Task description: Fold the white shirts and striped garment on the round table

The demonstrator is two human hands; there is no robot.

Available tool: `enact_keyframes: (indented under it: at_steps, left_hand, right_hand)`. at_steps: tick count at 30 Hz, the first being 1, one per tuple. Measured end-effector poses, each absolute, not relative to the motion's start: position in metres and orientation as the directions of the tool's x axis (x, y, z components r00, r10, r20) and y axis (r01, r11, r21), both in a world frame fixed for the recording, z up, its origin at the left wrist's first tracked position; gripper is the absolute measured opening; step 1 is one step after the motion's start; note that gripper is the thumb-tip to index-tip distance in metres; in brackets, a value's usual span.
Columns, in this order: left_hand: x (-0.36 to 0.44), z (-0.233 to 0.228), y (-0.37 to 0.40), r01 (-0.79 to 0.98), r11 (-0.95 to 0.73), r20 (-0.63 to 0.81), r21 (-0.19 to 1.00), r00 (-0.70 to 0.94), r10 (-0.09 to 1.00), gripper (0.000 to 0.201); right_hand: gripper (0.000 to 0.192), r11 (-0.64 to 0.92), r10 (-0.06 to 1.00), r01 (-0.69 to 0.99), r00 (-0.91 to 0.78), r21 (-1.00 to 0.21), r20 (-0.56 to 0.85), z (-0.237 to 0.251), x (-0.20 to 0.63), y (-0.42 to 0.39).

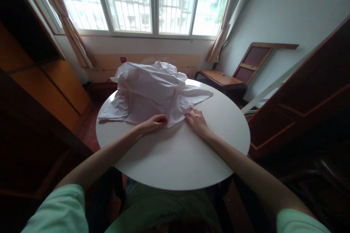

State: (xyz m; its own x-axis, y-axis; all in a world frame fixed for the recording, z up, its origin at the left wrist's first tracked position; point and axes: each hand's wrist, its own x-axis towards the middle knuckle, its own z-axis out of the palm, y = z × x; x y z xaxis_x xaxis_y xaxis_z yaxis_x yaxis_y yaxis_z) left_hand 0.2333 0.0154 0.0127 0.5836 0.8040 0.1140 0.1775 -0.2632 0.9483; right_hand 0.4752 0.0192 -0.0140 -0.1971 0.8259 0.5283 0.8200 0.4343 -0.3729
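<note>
A crumpled white cloth garment [147, 91], probably a shirt, lies bunched over the far half of a round white table [175, 164]. Its near edge runs toward me, and one corner spreads out to the right. My left hand [155, 122] is closed with its fingers pinched on that near edge, the thumb side facing right. A short way to the right, my right hand [196, 119] has its bent fingers on the same edge, gripping the cloth lightly. The fold between the two hands lies almost flat on the table.
Beyond the table a long cardboard box [104, 67] leans under the barred window [131, 3]. A wooden chair [222, 78] stands at the back right. Dark red wooden panelling [300, 105] is close on the right, with orange-brown cabinets [49, 91] on the left.
</note>
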Motion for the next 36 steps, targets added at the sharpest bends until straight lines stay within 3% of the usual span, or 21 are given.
enact_keyframes:
  at_steps: [4, 9, 15, 19, 22, 25, 30, 36]
  left_hand:
    - [0.236, 0.009, 0.014, 0.211, -0.33, 0.156, 0.92, 0.574, 0.804, 0.021]
    - [0.229, 0.012, 0.019, 0.336, -0.492, 0.243, 0.803, 0.569, 0.785, 0.022]
    - [0.212, 0.036, 0.042, 0.457, -0.566, 0.509, 0.686, 0.254, 0.822, 0.012]
    - [0.194, 0.066, 0.072, 0.65, -0.573, 0.768, 0.5, -0.028, 0.64, 0.019]
    - [0.182, 0.09, 0.097, 0.781, -0.504, 0.86, 0.369, -0.082, 0.504, 0.026]
    - [0.174, 0.11, 0.12, 0.834, -0.429, 0.863, 0.348, -0.106, 0.494, 0.027]
    - [0.161, 0.136, 0.15, 0.925, -0.174, 0.729, 0.337, -0.139, 0.671, 0.032]
    - [0.152, 0.151, 0.159, 0.989, -0.069, 0.537, 0.132, -0.013, 0.843, 0.048]
  right_hand:
    - [0.016, 0.413, 0.865, 0.839, -0.24, -0.354, 0.441, -0.01, 0.477, 0.02]
    - [0.013, 0.388, 0.868, 0.867, -0.229, -0.314, 0.442, -0.009, 0.474, 0.021]
    - [0.011, 0.361, 0.888, 0.871, -0.212, -0.333, 0.407, -0.008, 0.471, 0.017]
    - [0.01, 0.355, 0.893, 0.874, -0.213, -0.33, 0.397, -0.007, 0.471, 0.015]
    - [0.01, 0.357, 0.894, 0.872, -0.216, -0.335, 0.392, -0.006, 0.471, 0.014]
    - [0.011, 0.352, 0.898, 0.872, -0.214, -0.339, 0.383, -0.005, 0.471, 0.013]
    - [0.014, 0.316, 0.919, 0.889, -0.201, -0.33, 0.34, -0.003, 0.469, 0.013]
    - [0.015, 0.306, 0.924, 0.898, -0.201, -0.316, 0.325, -0.001, 0.468, 0.011]
